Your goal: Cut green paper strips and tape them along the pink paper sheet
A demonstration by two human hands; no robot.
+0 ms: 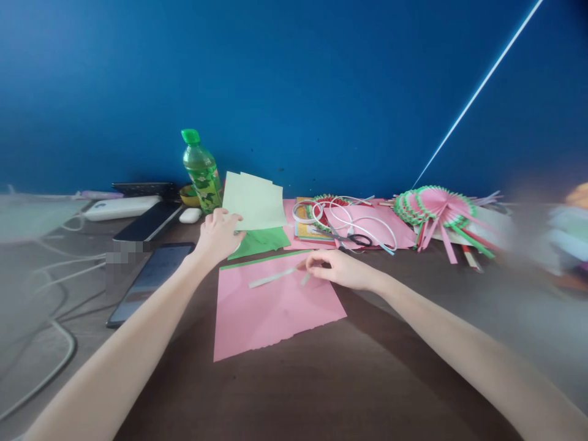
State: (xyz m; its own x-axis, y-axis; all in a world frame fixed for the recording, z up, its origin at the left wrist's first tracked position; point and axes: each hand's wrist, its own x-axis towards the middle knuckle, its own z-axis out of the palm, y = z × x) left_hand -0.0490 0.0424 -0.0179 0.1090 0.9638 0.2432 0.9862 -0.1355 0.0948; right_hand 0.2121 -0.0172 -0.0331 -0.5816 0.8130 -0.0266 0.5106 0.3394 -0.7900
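Observation:
My left hand (219,235) grips the lower left corner of a pale green paper sheet (255,201) and holds it tilted up off the table, above a darker green sheet (261,241). My right hand (339,268) rests at the top right edge of a pink sheet (271,306) lying flat on the brown table (367,380). Its fingers are pinched on the end of a thin white paper strip (272,278) that lies across the pink sheet.
A green bottle (201,169) stands at the back by the blue wall. Scissors (356,239) and white cable loops (349,217) lie on pink papers. Folded pink-and-green paper fans (436,208) sit at the right. A phone (149,282), tablet and cables lie left.

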